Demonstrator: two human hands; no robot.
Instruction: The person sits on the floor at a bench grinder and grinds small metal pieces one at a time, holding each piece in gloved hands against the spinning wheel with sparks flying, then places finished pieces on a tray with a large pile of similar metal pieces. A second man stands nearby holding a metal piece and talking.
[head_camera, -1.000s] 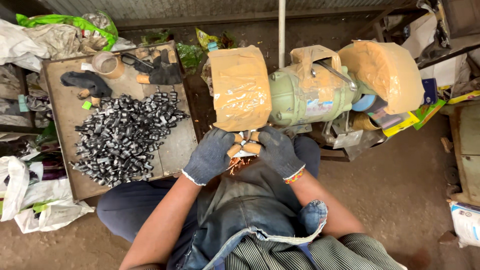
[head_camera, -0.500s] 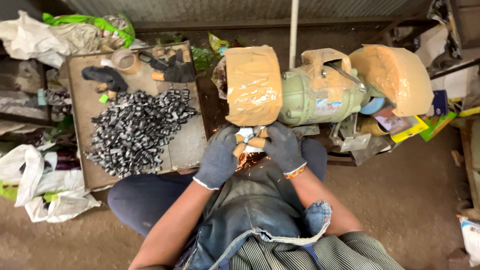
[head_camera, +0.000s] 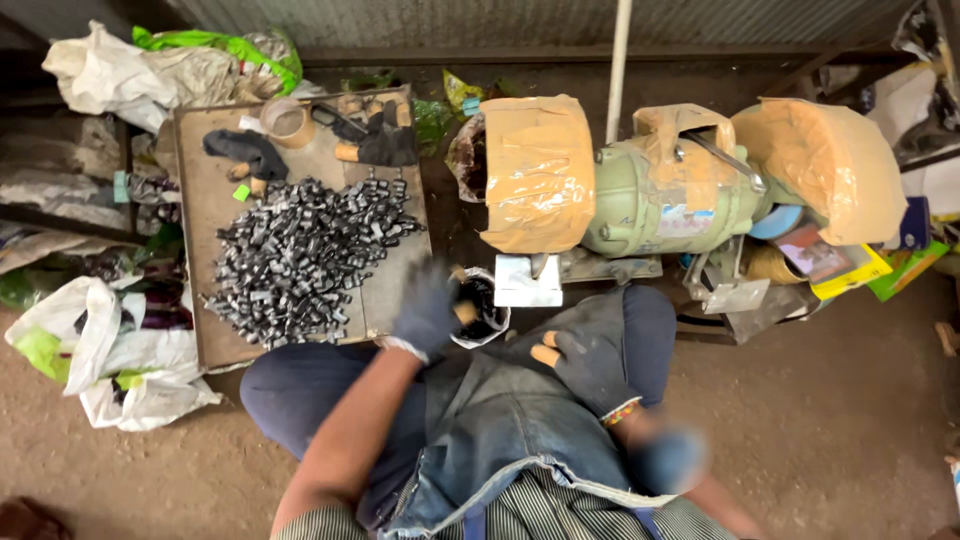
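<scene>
Two gloved hands part at the green bench grinder (head_camera: 660, 195): left hand (head_camera: 428, 310), blurred, perhaps curled around something, reaches a small bag (head_camera: 487, 310) beside the heaped metal parts (head_camera: 300, 255); right hand (head_camera: 585, 360) rests loosely open, empty, on the apron.

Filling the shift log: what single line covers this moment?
left hand: over small bag | right hand: resting on lap | grinder: untouched | metal parts: piled on tray

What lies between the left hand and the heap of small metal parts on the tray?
Nothing visible does. The left hand hovers at the tray's near right corner, beside a small open bag, and the heap of metal parts lies just left of it, uncovered. The right hand rests on the lap.
</scene>
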